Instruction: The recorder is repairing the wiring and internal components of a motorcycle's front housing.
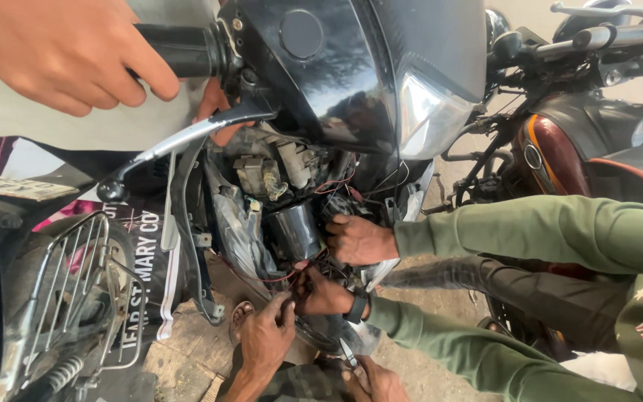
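Note:
A black motorcycle's headlight cowl [351, 67] is opened underneath, exposing wires and a black cylinder [295, 231]. My left hand [266, 335] reaches up from below and touches the red wires [284, 277] under the cowl, fingers pinched near them. My right hand [372, 381] is low at the bottom edge and grips a small metal plier-like tool [347, 353] pointing upward. A co-worker in green sleeves has one hand [359, 240] inside the cowl beside the cylinder. That person's other hand [323, 294], with a dark wristband, is at the same wires, touching my left hand.
Another person in a pale shirt holds the handlebar grip [187, 50] with a hand [61, 52] at top left. The chrome brake lever [187, 138] sticks out leftward. A wire rack [76, 283] sits low left. A maroon motorcycle [560, 149] stands right. Stone paving [187, 357] lies below.

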